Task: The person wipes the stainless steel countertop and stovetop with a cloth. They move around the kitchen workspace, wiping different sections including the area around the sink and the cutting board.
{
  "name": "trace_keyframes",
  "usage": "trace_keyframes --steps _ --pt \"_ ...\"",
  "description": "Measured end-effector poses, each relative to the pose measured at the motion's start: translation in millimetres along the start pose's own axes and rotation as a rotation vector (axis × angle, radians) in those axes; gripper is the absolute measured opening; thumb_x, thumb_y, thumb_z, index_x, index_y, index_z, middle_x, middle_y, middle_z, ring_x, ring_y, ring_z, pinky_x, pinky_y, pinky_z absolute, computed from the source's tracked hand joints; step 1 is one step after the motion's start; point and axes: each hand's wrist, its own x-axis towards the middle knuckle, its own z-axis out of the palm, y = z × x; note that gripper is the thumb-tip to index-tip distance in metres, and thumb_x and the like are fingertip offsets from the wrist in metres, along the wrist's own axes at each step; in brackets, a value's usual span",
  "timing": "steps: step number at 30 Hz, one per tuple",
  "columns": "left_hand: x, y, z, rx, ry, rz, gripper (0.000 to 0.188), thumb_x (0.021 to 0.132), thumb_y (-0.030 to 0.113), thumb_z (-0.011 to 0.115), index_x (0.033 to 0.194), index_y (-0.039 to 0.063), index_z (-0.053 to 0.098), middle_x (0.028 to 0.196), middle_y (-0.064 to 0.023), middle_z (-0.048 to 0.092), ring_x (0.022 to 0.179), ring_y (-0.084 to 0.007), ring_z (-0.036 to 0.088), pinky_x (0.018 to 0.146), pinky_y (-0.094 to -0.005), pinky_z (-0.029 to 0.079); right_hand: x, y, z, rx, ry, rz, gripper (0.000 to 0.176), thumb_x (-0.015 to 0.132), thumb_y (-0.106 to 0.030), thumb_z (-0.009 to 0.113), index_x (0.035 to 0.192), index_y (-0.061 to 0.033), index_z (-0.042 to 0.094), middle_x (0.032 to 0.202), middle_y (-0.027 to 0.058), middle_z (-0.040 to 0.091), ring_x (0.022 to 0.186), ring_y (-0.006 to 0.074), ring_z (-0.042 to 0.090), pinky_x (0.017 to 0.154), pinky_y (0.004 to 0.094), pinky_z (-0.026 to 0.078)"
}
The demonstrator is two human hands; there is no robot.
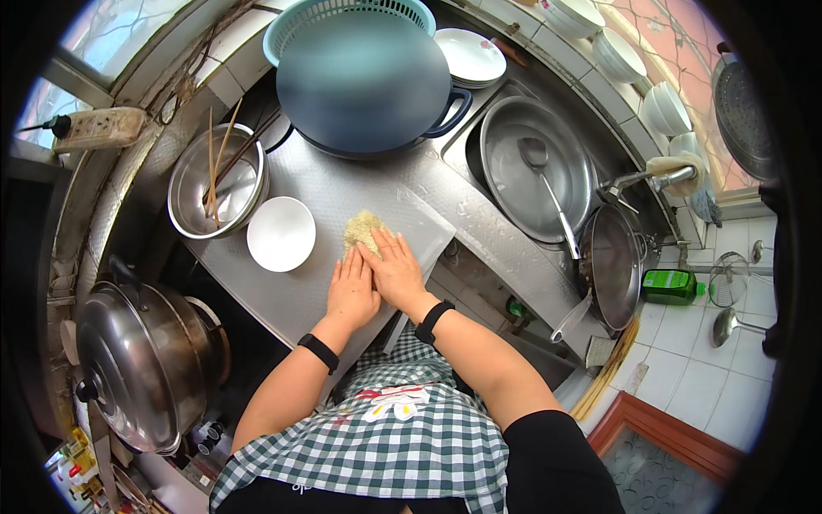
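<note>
A small pile of pale, grainy food (pixel 361 228), its exact kind not clear, lies on the stainless steel counter (pixel 334 186). My left hand (pixel 353 292) rests palm down at the pile's near edge, fingers extended. Beside it and touching it, my right hand (pixel 396 266) lies flat with its fingertips over the pile's right side. Neither hand is closed around anything; what is beneath the palms is hidden. A white bowl (pixel 281 234) stands left of the pile. Behind that bowl, a steel basin (pixel 186 186) holds several chopsticks (pixel 212 170).
A blue pot (pixel 366 90) and a turquoise colander (pixel 276 35) stand at the back, near white plates (pixel 472 54). A large pan (pixel 526 173) with a ladle (pixel 555 199) sits over the sink, a wok (pixel 613 270) beside it. A lidded steamer pot (pixel 141 366) stands at left.
</note>
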Motion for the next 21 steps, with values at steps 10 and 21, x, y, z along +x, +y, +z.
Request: trace_keyframes --steps 10,21 --pt "73 28 -16 -0.035 0.057 0.035 0.069 0.086 0.025 0.050 0.145 -0.003 0.026 0.152 -0.0209 0.023 0.142 -0.0312 0.022 0.115 -0.0473 0.018 43 65 -24 -0.049 -0.053 0.050 0.046 0.086 -0.017 0.051 0.132 -0.0138 0.053 0.142 0.0156 0.043 0.134 0.0294 0.037 0.112 0.0477 0.024" --pt "174 77 -27 -0.091 0.268 0.122 0.066 0.086 0.022 0.048 0.144 -0.001 0.028 0.151 -0.0191 0.028 0.140 -0.0312 0.027 0.112 -0.0506 0.023 90 153 -61 -0.143 0.054 0.126 0.044 0.086 -0.016 0.051 0.129 -0.0135 0.056 0.138 0.0163 0.046 0.131 0.0297 0.042 0.111 0.0480 0.025"
